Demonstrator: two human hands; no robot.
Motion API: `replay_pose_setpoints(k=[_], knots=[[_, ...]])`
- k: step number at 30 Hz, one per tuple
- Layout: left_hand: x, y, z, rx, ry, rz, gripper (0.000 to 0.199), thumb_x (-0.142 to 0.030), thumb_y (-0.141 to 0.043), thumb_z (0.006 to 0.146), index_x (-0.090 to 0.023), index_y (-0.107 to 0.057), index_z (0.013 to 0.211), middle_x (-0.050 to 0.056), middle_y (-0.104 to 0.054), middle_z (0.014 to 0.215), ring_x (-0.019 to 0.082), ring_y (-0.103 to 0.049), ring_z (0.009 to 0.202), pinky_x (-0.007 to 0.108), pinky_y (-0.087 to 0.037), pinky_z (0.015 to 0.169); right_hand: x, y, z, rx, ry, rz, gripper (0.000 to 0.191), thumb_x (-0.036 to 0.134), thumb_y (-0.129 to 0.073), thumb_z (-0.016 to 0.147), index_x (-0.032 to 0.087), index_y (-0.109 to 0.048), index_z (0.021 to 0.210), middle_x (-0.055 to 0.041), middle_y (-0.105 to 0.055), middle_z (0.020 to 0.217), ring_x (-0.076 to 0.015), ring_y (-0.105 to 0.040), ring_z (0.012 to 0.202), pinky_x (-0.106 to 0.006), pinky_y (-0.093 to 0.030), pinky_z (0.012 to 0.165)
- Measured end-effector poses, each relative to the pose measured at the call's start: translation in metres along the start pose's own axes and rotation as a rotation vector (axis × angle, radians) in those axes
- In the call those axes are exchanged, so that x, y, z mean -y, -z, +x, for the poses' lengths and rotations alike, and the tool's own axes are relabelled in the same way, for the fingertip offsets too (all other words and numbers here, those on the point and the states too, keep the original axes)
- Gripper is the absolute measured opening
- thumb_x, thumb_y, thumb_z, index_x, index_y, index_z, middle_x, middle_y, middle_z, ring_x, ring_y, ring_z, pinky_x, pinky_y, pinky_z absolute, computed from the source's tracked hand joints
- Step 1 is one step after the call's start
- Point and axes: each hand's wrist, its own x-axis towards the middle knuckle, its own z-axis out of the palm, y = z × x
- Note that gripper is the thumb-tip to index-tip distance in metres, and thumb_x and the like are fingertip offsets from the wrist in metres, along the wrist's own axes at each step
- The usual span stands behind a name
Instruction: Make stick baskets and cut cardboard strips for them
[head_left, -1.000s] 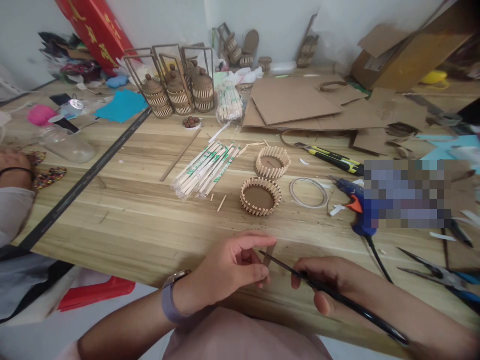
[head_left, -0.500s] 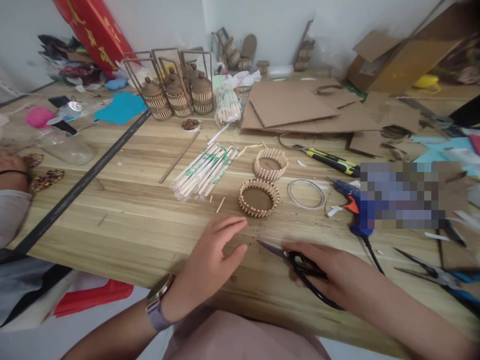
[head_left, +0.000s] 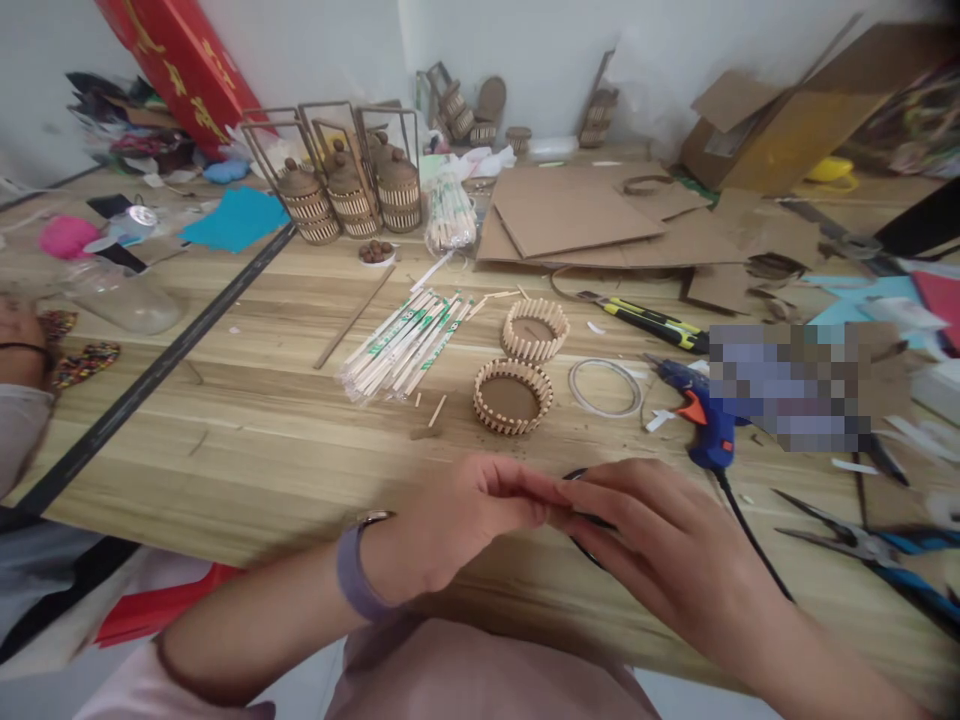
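Note:
My left hand (head_left: 465, 525) is closed in a pinch, its fingertips meeting those of my right hand; what lies between them is hidden. My right hand (head_left: 667, 540) is wrapped round black-handled scissors (head_left: 587, 547), mostly covered, with the blades out of sight. Just beyond my hands stands a round basket (head_left: 514, 424) with a brown base and a wall of short wooden sticks. Behind it is a similar, paler basket (head_left: 553, 345). Short stick pieces (head_left: 437, 411) and a small brown scrap (head_left: 426, 433) lie to the left of the near basket.
Wrapped chopsticks (head_left: 405, 345) lie left of the baskets. To the right are a wire coil (head_left: 639, 390), a blue glue gun (head_left: 709, 430), a utility knife (head_left: 649, 322) and pliers (head_left: 862, 545). Lidded, handled baskets (head_left: 352, 205) and cardboard (head_left: 577, 215) stand behind. Another person's arm (head_left: 22, 410) rests at left.
My left hand has moved right and closed, meeting my right hand. The scissors' blades, visible before, are now hidden. A small brown scrap now shows left of the near basket.

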Motion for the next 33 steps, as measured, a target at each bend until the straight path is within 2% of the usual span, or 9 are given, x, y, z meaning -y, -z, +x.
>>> replay_pose_setpoints(k=[5, 9, 13, 16, 18, 20, 23, 29, 33], knots=[[-0.001, -0.008, 0.006, 0.095, 0.066, -0.115, 0.021, -0.024, -0.074, 0.071, -0.018, -0.075, 0.092, 0.001, -0.074, 0.092, 0.018, -0.064, 0.095, 0.034, -0.042, 0.100, -0.002, -0.001, 0.003, -0.042, -0.132, 0.201, 0.012, 0.021, -0.056, 0.094, 0.024, -0.067, 0.092, -0.0022, -0.067, 0.081, -0.0136, -0.064, 0.071, -0.025, -0.051, 0.061], [-0.006, -0.007, 0.005, 0.113, 0.004, 0.095, 0.023, -0.036, -0.065, 0.085, -0.016, -0.073, 0.092, 0.003, -0.071, 0.090, 0.016, -0.061, 0.088, 0.029, -0.045, 0.086, -0.004, -0.002, 0.005, 0.049, -0.279, 0.318, 0.014, 0.022, -0.058, 0.092, 0.024, -0.064, 0.080, 0.0003, -0.063, 0.072, -0.0127, -0.060, 0.063, -0.024, -0.048, 0.055], [-0.006, -0.001, 0.010, 0.064, -0.105, 0.388, 0.037, -0.044, -0.053, 0.094, -0.014, -0.070, 0.081, -0.001, -0.060, 0.071, 0.012, -0.052, 0.069, 0.024, -0.038, 0.065, -0.018, -0.003, 0.005, 0.123, -0.254, 0.352, 0.013, 0.026, -0.057, 0.094, 0.025, -0.066, 0.085, -0.0007, -0.066, 0.076, -0.0146, -0.062, 0.071, -0.026, -0.048, 0.061], [-0.006, 0.002, 0.015, -0.012, -0.170, 0.481, 0.033, -0.043, -0.057, 0.093, -0.014, -0.072, 0.086, 0.000, -0.062, 0.075, 0.012, -0.052, 0.068, 0.023, -0.037, 0.062, -0.045, -0.006, 0.007, 0.137, -0.265, 0.227, 0.019, 0.038, -0.055, 0.094, 0.024, -0.067, 0.088, -0.0038, -0.069, 0.081, -0.0189, -0.064, 0.075, -0.031, -0.049, 0.066], [-0.005, 0.003, 0.018, -0.051, -0.179, 0.439, 0.029, -0.040, -0.061, 0.090, -0.014, -0.073, 0.091, 0.001, -0.065, 0.078, 0.012, -0.054, 0.070, 0.023, -0.039, 0.063, -0.067, -0.010, 0.007, 0.110, -0.297, 0.004, 0.024, 0.041, -0.053, 0.093, 0.022, -0.067, 0.094, -0.0082, -0.072, 0.091, -0.0248, -0.066, 0.086, -0.038, -0.049, 0.075], [-0.004, 0.003, 0.020, -0.054, -0.157, 0.371, 0.025, -0.036, -0.063, 0.088, -0.014, -0.072, 0.091, 0.001, -0.066, 0.076, 0.011, -0.055, 0.067, 0.022, -0.040, 0.062, -0.084, -0.018, 0.006, 0.066, -0.327, -0.259, 0.025, 0.039, -0.050, 0.093, 0.022, -0.067, 0.098, -0.0095, -0.074, 0.094, -0.0298, -0.066, 0.090, -0.045, -0.045, 0.081], [-0.003, 0.002, 0.021, -0.045, -0.148, 0.295, 0.019, -0.031, -0.066, 0.086, -0.014, -0.071, 0.088, 0.000, -0.065, 0.073, 0.010, -0.056, 0.065, 0.021, -0.042, 0.062, -0.097, -0.031, 0.004, 0.067, -0.320, -0.457, 0.020, 0.031, -0.049, 0.092, 0.022, -0.065, 0.098, -0.0080, -0.075, 0.091, -0.0290, -0.067, 0.090, -0.046, -0.041, 0.087], [0.000, 0.004, 0.021, -0.052, -0.145, 0.235, 0.012, -0.026, -0.067, 0.084, -0.015, -0.070, 0.086, -0.001, -0.064, 0.071, 0.009, -0.057, 0.065, 0.020, -0.043, 0.063, -0.095, -0.036, 0.005, 0.058, -0.223, -0.479, 0.018, 0.019, -0.042, 0.092, 0.020, -0.060, 0.096, -0.0064, -0.073, 0.083, -0.0242, -0.068, 0.078, -0.049, -0.039, 0.096], [0.000, 0.006, 0.020, -0.069, -0.157, 0.217, 0.011, -0.026, -0.070, 0.083, -0.016, -0.068, 0.083, -0.002, -0.063, 0.066, 0.010, -0.057, 0.063, 0.021, -0.045, 0.063, -0.082, -0.019, 0.012, -0.008, -0.133, -0.259, 0.018, 0.023, -0.041, 0.096, 0.020, -0.058, 0.100, -0.0069, -0.071, 0.087, -0.0231, -0.067, 0.081, -0.040, -0.048, 0.083]])
